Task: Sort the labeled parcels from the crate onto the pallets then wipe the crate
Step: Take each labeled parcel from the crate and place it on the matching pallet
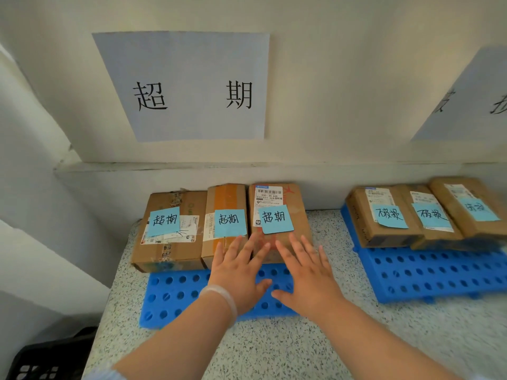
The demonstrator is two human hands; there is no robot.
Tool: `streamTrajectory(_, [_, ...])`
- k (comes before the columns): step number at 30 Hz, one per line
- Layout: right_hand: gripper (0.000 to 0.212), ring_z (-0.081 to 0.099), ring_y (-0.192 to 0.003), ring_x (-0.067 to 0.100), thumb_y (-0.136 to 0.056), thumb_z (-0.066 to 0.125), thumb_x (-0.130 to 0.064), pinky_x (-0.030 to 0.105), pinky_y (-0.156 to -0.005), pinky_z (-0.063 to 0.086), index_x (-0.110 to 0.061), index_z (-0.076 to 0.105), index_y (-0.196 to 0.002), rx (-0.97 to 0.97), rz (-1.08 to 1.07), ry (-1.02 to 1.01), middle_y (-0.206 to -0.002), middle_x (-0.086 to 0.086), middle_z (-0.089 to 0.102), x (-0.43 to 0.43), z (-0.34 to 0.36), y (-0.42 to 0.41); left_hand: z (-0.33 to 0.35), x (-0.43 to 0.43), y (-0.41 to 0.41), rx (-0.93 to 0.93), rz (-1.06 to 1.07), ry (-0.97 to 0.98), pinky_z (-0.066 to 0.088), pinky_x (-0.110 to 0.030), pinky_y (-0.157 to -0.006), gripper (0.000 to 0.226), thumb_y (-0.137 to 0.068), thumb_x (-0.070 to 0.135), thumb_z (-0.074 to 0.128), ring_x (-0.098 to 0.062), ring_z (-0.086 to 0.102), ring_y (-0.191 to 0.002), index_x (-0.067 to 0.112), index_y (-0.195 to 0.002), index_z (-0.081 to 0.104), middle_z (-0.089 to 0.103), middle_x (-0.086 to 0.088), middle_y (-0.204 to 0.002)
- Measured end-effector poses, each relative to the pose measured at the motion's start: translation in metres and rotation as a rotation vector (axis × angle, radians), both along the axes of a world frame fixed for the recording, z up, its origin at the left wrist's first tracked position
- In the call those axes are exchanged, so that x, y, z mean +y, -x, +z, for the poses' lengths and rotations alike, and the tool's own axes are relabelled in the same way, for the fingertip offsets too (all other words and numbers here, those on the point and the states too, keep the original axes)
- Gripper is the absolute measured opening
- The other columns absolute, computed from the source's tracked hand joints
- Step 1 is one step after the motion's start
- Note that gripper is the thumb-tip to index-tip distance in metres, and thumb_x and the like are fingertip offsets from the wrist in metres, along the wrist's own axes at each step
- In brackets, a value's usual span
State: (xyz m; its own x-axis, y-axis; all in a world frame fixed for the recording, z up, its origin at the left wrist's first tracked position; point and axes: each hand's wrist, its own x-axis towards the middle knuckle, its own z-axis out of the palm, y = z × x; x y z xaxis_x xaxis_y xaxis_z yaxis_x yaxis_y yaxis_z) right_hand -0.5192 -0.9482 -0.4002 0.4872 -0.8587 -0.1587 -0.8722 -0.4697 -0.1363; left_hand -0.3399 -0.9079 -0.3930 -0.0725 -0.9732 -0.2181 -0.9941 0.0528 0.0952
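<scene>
The left hand (238, 272) is held flat with fingers straight and spread, nothing grasped; a pale bracelet (219, 300) is worn at its wrist. The right hand (307, 272) is likewise released, fingers extended, just beside the left. Beneath both palms a blue perforated pallet (175, 297) is seen, laid on a speckled table (301, 352). Directly ahead of the fingertips three cardboard parcels are lined up side by side on that pallet: the far-left parcel (170, 242) beyond and left of the left hand, the middle parcel (227, 198) ahead of the left hand's fingers, and the third parcel (299, 212) overlapped by fingertips of both hands; whether contact is made cannot be confirmed. Each is marked with a blue handwritten note (164, 222). Well to the right of the right hand a second blue pallet (439, 272) is loaded with three further parcels (365, 231), also noted. A printed sign (189, 86) is fixed to the wall above the hands. A black crate (49, 357) is partly visible low, left of the left forearm.
</scene>
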Motion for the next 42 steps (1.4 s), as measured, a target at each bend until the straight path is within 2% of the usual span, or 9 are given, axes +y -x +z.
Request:
streamTrajectory(3, [0.096, -0.029, -0.144, 0.015, -0.083, 0.046, -0.071, 0.042, -0.114, -0.021, -0.046, -0.026, -0.143, -0.004, -0.043, -0.006, -0.154, -0.008, -0.032, 0.033, -0.001, 0.017, 0.005, 0.026, 0.016, 0.016, -0.018, 0.004, -0.009, -0.056, -0.117, 0.075, -0.093, 0.068, 0.026, -0.024, -0.014, -0.149, 0.042, -0.149, -0.016, -0.023, 0.008, -0.160])
streamTrajectory(7, [0.099, 0.012, -0.146, 0.022, -0.071, 0.040, -0.076, 0.043, -0.113, 0.002, -0.036, 0.004, -0.154, 0.011, -0.141, -0.024, -0.161, 0.004, 0.022, 0.082, 0.001, 0.047, 0.011, 0.051, 0.047, 0.031, -0.086, 0.007, -0.009, -0.054, -0.118, 0.075, -0.094, 0.066, 0.029, -0.022, -0.013, -0.149, 0.043, -0.149, -0.017, -0.022, 0.006, -0.160])
streamTrajectory(9, [0.099, 0.020, -0.144, 0.022, -0.069, 0.039, -0.075, 0.043, -0.112, 0.007, -0.032, 0.015, -0.155, 0.035, -0.193, -0.015, -0.157, 0.004, 0.032, 0.101, 0.007, 0.066, 0.016, 0.056, 0.067, 0.034, -0.143, 0.024, -0.008, -0.054, -0.118, 0.075, -0.094, 0.066, 0.028, -0.021, -0.013, -0.149, 0.041, -0.151, -0.014, -0.019, 0.005, -0.161])
streamTrajectory(12, [0.093, 0.007, -0.146, 0.018, -0.071, 0.039, -0.073, 0.042, -0.114, -0.004, -0.035, 0.017, -0.153, 0.000, -0.293, -0.031, -0.160, 0.002, 0.022, 0.126, 0.019, 0.103, 0.028, 0.060, 0.105, 0.048, -0.226, 0.057, -0.007, -0.053, -0.119, 0.074, -0.094, 0.066, 0.028, -0.021, -0.013, -0.149, 0.040, -0.152, -0.011, -0.014, 0.005, -0.162])
streamTrajectory(15, [0.089, -0.029, -0.141, 0.009, -0.076, 0.030, -0.072, 0.037, -0.110, -0.025, -0.043, -0.008, -0.152, -0.056, -0.372, 0.097, -0.158, -0.007, -0.021, 0.157, 0.029, 0.149, 0.041, 0.071, 0.157, 0.082, -0.313, 0.071, -0.007, -0.054, -0.119, 0.075, -0.094, 0.066, 0.030, -0.020, -0.012, -0.149, 0.041, -0.151, -0.011, -0.014, 0.005, -0.162])
streamTrajectory(17, [0.088, -0.037, -0.137, 0.008, -0.081, 0.032, -0.071, 0.037, -0.108, -0.029, -0.045, -0.021, -0.147, -0.054, -0.439, 0.096, -0.150, -0.012, -0.037, 0.183, 0.038, 0.184, 0.051, 0.086, 0.196, 0.095, -0.379, 0.076, -0.006, -0.054, -0.119, 0.076, -0.093, 0.066, 0.030, -0.022, -0.011, -0.149, 0.041, -0.151, -0.012, -0.013, 0.004, -0.163])
streamTrajectory(29, [0.089, -0.017, -0.148, 0.017, -0.087, 0.052, -0.063, 0.043, -0.119, -0.014, -0.042, -0.004, -0.152, -0.085, -0.832, 0.165, -0.162, -0.006, -0.014, 0.363, 0.091, 0.427, 0.104, 0.204, 0.481, 0.197, -0.712, 0.187, 0.004, -0.051, -0.120, 0.080, -0.090, 0.068, 0.038, -0.022, 0.000, -0.150, 0.044, -0.151, -0.009, -0.004, 0.004, -0.163])
streamTrajectory(37, [0.089, -0.014, -0.148, 0.019, -0.085, 0.052, -0.067, 0.043, -0.119, -0.009, -0.045, -0.003, -0.151, -0.120, -1.147, 0.112, -0.162, -0.008, -0.012, 0.485, 0.082, 0.561, 0.081, 0.297, 0.637, 0.287, -0.886, 0.055, 0.010, -0.049, -0.120, 0.082, -0.087, 0.067, 0.045, -0.021, 0.006, -0.149, 0.047, -0.150, -0.004, 0.004, 0.006, -0.163])
streamTrajectory(42, [0.089, -0.006, -0.149, 0.021, -0.086, 0.053, -0.066, 0.043, -0.120, 0.005, -0.043, -0.002, -0.152, -0.211, -1.336, 0.084, -0.162, -0.008, -0.010, 0.513, 0.068, 0.607, 0.078, 0.310, 0.694, 0.307, -0.970, -0.013, 0.011, -0.046, -0.120, 0.078, -0.089, 0.064, 0.045, -0.021, 0.006, -0.149, 0.047, -0.151, 0.000, 0.004, 0.005, -0.163])
